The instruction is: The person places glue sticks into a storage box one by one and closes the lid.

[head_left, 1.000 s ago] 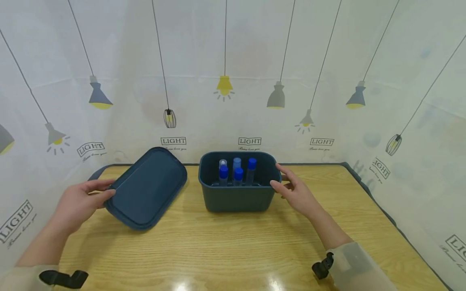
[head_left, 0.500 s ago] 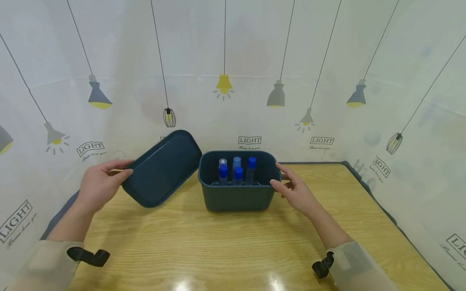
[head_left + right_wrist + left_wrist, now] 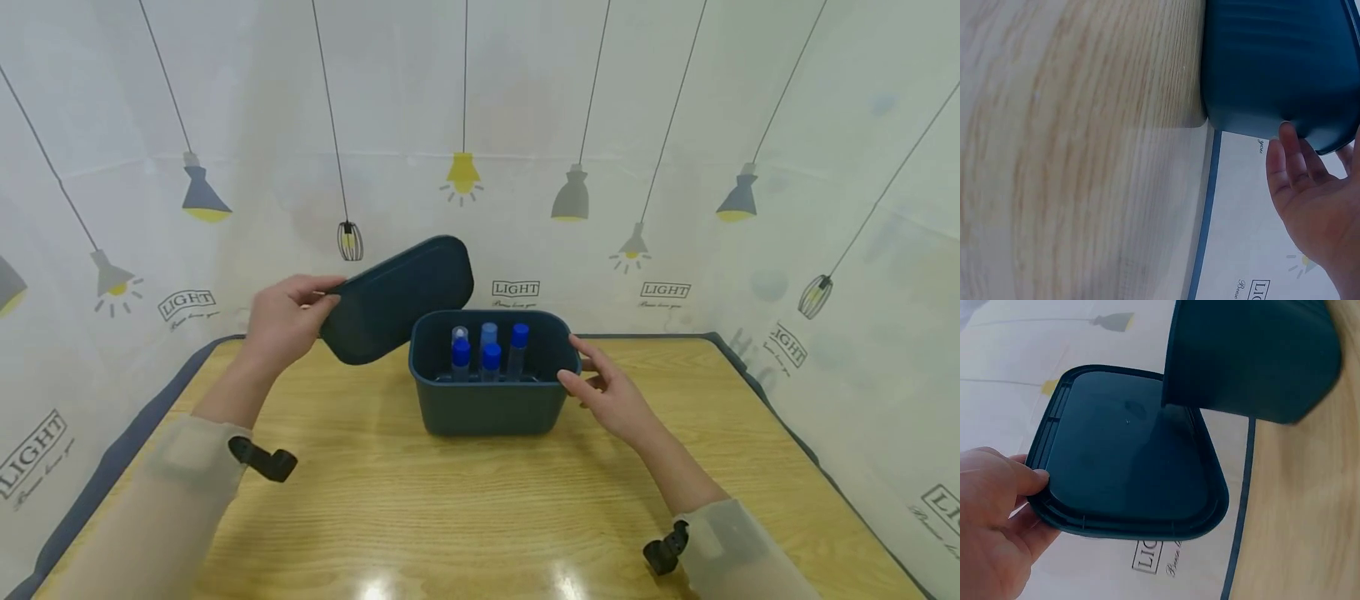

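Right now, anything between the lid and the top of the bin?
Nothing visible. The left hand holds the lid tilted in the air, up and left of the bin. The tubes stand below the rim. The right hand rests on the bin's right wall, fingers near the rim.

Lid (image 3: 401,297): dark teal, plain. Box (image 3: 491,406): same dark teal. Tubes (image 3: 487,354): clear, with blue caps. Surface (image 3: 480,508): light wood grain, dark grey edging. Backdrop (image 3: 675,125): white, printed with grey and yellow hanging lamps and "LIGHT" lettering.
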`<action>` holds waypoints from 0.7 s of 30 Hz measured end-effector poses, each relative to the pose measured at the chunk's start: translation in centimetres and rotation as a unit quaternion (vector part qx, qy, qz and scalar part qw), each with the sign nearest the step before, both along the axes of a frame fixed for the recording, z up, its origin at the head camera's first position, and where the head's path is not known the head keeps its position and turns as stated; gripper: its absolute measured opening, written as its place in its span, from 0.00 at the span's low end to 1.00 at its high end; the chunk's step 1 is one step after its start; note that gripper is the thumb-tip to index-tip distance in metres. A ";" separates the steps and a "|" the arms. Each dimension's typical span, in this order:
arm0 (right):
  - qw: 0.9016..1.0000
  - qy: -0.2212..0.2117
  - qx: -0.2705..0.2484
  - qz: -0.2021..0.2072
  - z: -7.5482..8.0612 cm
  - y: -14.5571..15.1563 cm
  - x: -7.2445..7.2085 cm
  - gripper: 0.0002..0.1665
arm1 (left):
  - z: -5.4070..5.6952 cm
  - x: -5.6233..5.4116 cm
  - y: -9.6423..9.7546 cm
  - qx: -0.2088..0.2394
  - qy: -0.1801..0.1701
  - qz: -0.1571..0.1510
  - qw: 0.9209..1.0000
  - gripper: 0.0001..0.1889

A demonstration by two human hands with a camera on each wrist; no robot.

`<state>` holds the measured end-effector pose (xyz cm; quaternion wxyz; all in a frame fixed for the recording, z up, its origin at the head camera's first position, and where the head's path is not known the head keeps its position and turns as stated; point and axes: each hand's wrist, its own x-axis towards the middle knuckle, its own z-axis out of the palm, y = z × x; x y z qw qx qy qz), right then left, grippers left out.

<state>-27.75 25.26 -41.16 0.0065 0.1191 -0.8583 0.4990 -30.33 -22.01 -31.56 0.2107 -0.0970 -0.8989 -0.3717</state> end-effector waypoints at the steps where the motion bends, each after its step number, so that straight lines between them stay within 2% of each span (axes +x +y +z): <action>1: 1.000 0.001 0.000 0.000 0.0 0.0 0.0 0.43 | 0.2 -0.3 0.5 -0.002 0.010 -0.005 1.000 0.17; 6: 1.000 -0.001 -0.003 -0.001 0.1 -0.1 0.0 0.43 | 0.8 -1.6 2.7 -0.002 0.051 -0.028 0.998 0.16; 12: 1.000 -0.001 0.000 -0.003 0.1 -0.3 0.0 0.43 | 1.5 -2.6 4.8 0.004 0.089 -0.058 0.994 0.15; 17: 1.000 -0.001 0.003 -0.004 0.3 -0.2 0.1 0.43 | 1.9 -3.1 6.4 0.006 0.133 -0.087 0.987 0.14; 21: 0.999 0.000 0.045 -0.008 0.8 0.1 0.1 0.45 | 2.1 -3.2 7.4 -0.008 0.161 -0.098 0.982 0.14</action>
